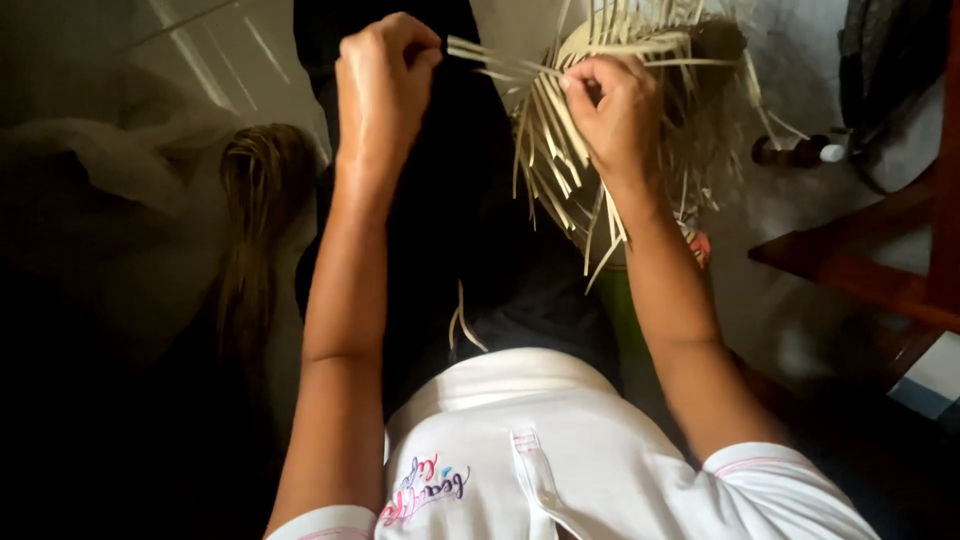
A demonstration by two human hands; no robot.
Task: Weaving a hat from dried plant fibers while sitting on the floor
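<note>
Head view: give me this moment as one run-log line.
left hand: fist pulling straw strips | right hand: gripping woven straw piece | loose strands hang down | bottle on floor

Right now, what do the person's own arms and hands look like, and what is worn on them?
Both arms are bare up to short white sleeves edged with thin pink lines. The left hand and right hand wear no gloves; no rings, watch or bracelets are visible.

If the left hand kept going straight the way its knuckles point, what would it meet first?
Probably the pale straw strips pinched at the left hand, leading to the round half-woven straw piece held by the right hand; depth is unclear.
</note>
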